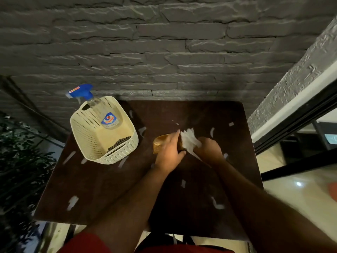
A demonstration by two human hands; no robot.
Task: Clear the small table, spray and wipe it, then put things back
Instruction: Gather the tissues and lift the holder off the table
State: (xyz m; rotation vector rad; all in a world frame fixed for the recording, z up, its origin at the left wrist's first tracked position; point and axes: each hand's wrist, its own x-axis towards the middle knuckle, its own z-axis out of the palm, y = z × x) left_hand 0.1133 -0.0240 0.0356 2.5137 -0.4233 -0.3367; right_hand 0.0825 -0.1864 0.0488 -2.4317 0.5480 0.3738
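I look down on a small, dark brown square table (102, 183) set against a grey stone-block wall (164, 52). My left hand (168, 149) lies over an amber, translucent holder (160, 142) near the middle of the tabletop, fingers stretched across its top with the thumb curled around its near side, so it has a grip on the holder. My right hand (209, 147) is just beside it, fingers curled around a bunch of white tissue paper (189, 138) that sticks up from between the two hands; whether the tissue is still lodged in the holder I cannot tell, as the hands hide that spot.

At the far left corner of the table sits a cream perforated plastic basket (91, 139). Inside it a clear spray bottle with a blue trigger head (102, 110) leans against the far rim, nozzle pointing left past the basket's edge, and a dark striped cloth (118, 143) lies along the near wall.

Small torn white paper scraps (72, 202) are scattered over the tabletop, some beside the basket, others near the front edge and the right side. Dark green foliage (20, 157) fills the space left of the table, and a black-framed glass door (295, 125) stands to the right
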